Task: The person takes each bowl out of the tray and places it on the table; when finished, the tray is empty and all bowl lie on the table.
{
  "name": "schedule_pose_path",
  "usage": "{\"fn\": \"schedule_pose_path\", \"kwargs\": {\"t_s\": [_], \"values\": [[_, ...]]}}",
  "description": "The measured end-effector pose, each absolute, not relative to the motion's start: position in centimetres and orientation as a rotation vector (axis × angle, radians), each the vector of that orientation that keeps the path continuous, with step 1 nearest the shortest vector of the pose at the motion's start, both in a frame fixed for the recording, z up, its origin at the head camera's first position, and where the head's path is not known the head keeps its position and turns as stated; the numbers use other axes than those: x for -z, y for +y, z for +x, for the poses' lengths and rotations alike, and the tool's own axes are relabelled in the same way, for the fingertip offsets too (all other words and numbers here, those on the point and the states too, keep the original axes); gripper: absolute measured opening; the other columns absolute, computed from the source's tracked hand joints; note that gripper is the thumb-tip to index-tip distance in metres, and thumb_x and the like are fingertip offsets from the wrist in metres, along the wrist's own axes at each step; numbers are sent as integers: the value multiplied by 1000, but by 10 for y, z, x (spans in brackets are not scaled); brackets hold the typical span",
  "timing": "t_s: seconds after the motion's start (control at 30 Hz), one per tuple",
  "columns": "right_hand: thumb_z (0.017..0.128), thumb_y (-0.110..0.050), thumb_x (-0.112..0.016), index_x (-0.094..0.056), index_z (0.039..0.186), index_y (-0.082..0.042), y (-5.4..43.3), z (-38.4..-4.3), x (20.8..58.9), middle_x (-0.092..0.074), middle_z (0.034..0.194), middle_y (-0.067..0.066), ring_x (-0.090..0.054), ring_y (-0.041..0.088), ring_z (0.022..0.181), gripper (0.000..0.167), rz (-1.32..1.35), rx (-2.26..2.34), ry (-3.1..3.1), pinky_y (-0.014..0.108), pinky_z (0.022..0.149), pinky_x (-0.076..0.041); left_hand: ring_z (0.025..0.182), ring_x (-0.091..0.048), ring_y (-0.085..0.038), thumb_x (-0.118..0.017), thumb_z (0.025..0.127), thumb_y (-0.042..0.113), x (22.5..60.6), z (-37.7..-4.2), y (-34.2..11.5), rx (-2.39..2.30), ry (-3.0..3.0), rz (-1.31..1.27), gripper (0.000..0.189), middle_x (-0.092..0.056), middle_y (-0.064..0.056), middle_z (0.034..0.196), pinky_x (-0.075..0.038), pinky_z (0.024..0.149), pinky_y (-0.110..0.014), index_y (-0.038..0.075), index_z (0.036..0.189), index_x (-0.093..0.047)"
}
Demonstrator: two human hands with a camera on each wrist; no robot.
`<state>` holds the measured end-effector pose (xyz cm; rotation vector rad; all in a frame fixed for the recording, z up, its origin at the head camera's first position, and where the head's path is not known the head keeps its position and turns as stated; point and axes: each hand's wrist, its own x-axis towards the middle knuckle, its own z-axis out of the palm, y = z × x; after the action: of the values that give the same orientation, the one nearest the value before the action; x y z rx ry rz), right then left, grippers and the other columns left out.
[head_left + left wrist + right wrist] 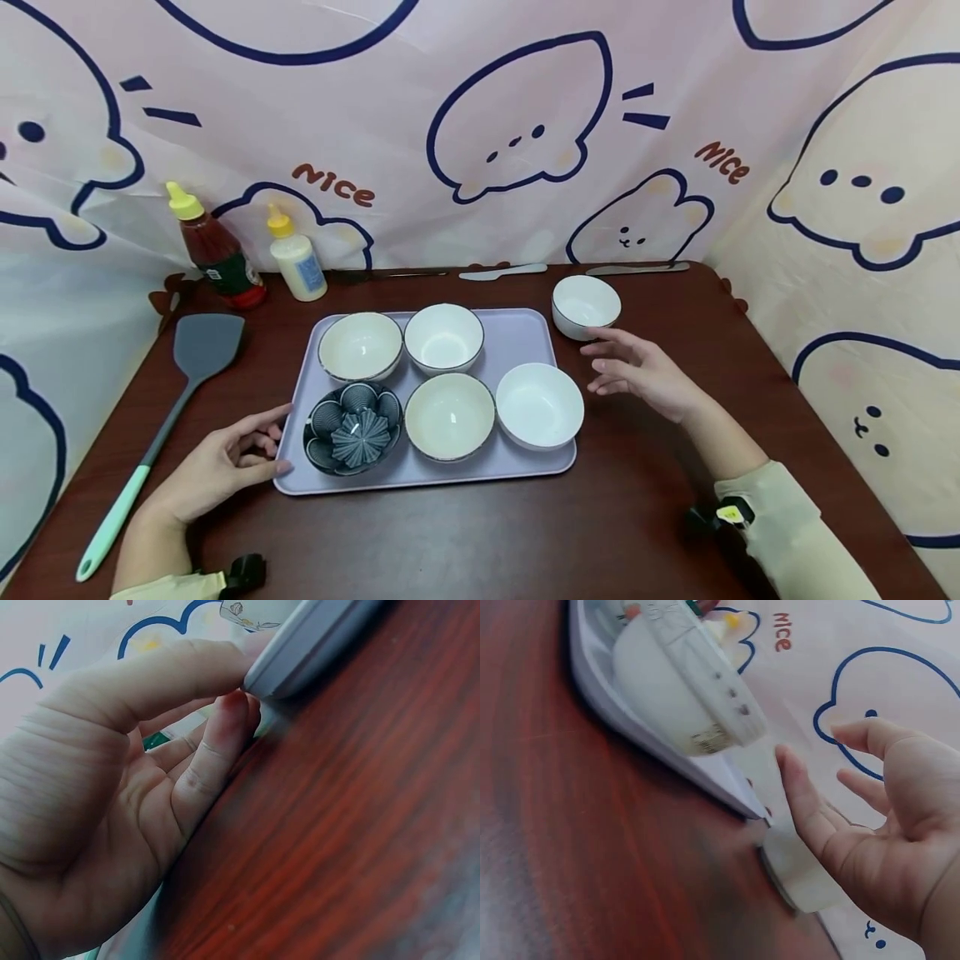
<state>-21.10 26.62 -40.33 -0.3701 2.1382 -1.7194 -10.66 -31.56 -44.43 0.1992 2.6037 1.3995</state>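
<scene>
My left hand (225,458) holds the left edge of a pale lilac tray (510,329), its thumb on the rim in the left wrist view. On the tray stand a dark ribbed bowl (354,429), two cream dark-rimmed bowls, one at the back left (360,346) and one in front (450,417), a white dark-rimmed bowl (444,337) and a plain white bowl (540,407). Another white bowl (587,304) sits on the table beyond the tray's right back corner. Just in front of it my right hand (641,371) hovers, fingers loosely bent and holding nothing.
A grey turner (206,346) with a mint handle lies at the left. A red sauce bottle (221,254) and a cream squeeze bottle (298,262) stand at the back left. Knives, one white (502,272), lie along the back edge before a printed cloth (480,125).
</scene>
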Motion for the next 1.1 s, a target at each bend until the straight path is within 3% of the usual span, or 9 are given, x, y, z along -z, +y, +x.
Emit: {"fn": "schedule_pose_path", "kwargs": {"t_s": [0.37, 0.77, 1.1], "values": [[99, -14, -61, -33, 154, -7, 251, -193, 419, -47, 142, 25, -70, 25, 88, 61, -482, 1589, 2016, 42, 76, -60, 89, -56, -7, -80, 85, 20, 442, -106, -316, -1384, 2623, 210, 72, -54, -9, 106, -53, 71, -20, 5, 147, -46], [100, -13, -59, -31, 156, -13, 239, -188, 430, -31, 155, 20, -70, 27, 87, 62, -490, 1629, 1898, 48, 75, -60, 90, -57, -7, -80, 85, 20, 444, -105, -319, -1389, 2619, 202, 72, -54, -8, 106, -54, 71, -19, 7, 148, -45], [94, -1, -58, -38, 152, -11, 236, -184, 427, -42, 146, 21, -69, 25, 76, 62, -388, 1701, 1912, 45, 70, -60, 89, -56, -7, -80, 85, 20, 445, -106, -315, -1383, 2628, 198, 72, -54, -9, 106, -54, 71, -20, 6, 147, -46]]}}
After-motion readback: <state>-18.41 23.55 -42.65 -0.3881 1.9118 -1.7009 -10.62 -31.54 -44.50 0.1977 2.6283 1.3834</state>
